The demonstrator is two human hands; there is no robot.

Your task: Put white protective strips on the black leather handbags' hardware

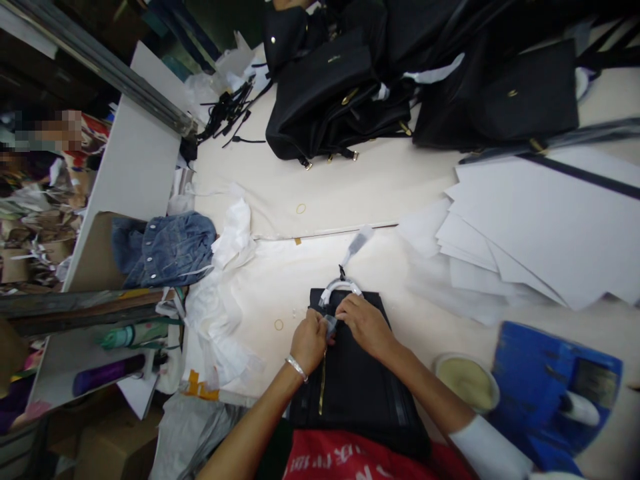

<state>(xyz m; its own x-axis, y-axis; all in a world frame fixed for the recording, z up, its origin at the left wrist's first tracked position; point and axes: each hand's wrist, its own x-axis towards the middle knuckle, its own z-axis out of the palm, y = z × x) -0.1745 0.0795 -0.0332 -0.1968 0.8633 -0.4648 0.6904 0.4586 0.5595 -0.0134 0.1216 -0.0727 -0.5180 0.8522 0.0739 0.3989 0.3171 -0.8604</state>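
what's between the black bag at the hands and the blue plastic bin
The head view shows the right forearm and a round whitish tub with beige interior.

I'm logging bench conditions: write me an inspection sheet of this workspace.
Surface: pale table, seam across it
Things handled: bag, white-wrapped handle
Clutter: white sheets, denim garment, blue container, tub, more bags
Hands: left hand and right hand at the bag's top; grip unclear
Cables: dark strands, far left; cables or straps, cannot tell
Surroundings: green bottle, purple bottle left of the table
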